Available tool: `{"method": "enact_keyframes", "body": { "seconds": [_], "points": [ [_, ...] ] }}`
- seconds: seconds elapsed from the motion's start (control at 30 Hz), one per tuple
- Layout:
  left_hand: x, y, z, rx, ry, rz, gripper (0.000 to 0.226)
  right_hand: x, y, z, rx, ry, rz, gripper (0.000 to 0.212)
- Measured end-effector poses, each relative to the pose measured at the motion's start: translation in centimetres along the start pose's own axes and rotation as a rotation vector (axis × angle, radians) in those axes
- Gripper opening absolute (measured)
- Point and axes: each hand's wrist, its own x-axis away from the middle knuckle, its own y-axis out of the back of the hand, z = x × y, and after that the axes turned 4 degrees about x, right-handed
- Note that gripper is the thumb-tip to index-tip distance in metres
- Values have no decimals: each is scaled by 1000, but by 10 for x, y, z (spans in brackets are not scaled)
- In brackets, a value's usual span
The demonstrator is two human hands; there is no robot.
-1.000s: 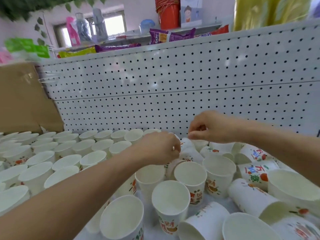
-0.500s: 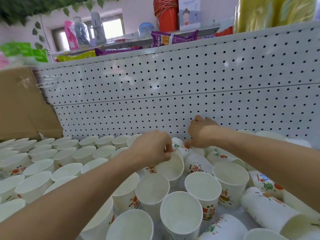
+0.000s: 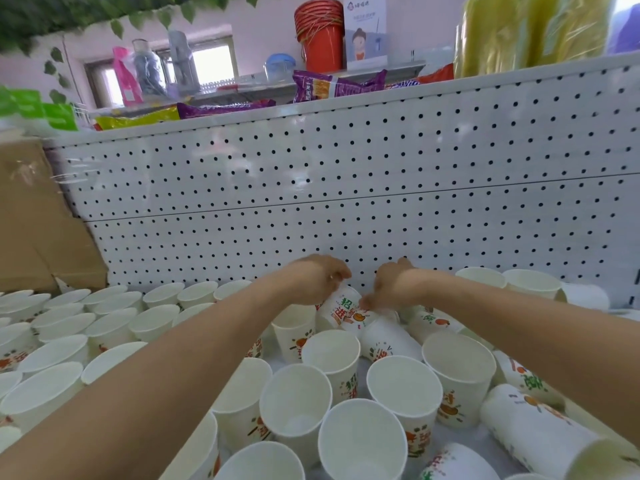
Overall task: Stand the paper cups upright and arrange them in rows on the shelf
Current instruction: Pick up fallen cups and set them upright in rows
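While both hands meet just in front of the pegboard panel (image 3: 346, 202), the tipped cup (image 3: 341, 308) lies between them at the panel's foot. Its long axis slants from the panel down toward the camera, printed side up; which end is the mouth cannot be told. The left hand (image 3: 311, 282) curls its fingers over the cup's far end, and the right hand (image 3: 391, 289) pinches its side. Upright cups (image 3: 104, 323) stand in rows along the panel's left stretch.
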Motion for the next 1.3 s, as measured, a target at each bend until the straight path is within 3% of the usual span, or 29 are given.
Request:
{"method": "enact_keyframes", "body": {
  "seconds": [0.1, 0.23, 0.3, 0.4, 0.6, 0.73, 0.83, 0.93, 1.03, 1.17, 1.3],
  "points": [
    [-15, -11, -6, -48, -1, 126, 48, 2, 5, -7, -36, 55, -54, 36],
    [-24, -13, -5, -91, 3, 186, 56, 13, 5, -24, 101, 245, -395, 27],
    [-25, -12, -4, -131, 2, 172, 53, 18, 2, -27, 222, 329, -475, 23],
    [-23, -6, -2, -94, -15, 144, 45, 21, -2, -28, 382, 388, -441, 24],
    [2, 3, -1, -98, -121, -125, 30, 42, 12, -41, 206, 322, -422, 26],
    [16, -5, 6, -141, -90, -98, 21, 60, 26, -60, 153, 307, -184, 18],
    [25, -2, 1, -27, -128, -161, 10, 73, 33, -74, 142, 295, -23, 35],
    [33, 0, -17, 78, -97, -172, 28, 79, 30, -83, 181, 247, 66, 54],
    [35, -8, -33, 51, -9, -3, 40, 74, 15, -88, 361, 256, 5, 62],
    [34, -18, -44, 199, 71, 102, 34, 67, 0, -90, 400, 336, -236, 37],
    [36, -16, -51, 370, 64, 79, 37, 59, 1, -89, 336, 256, -386, 20]
  ]
}}
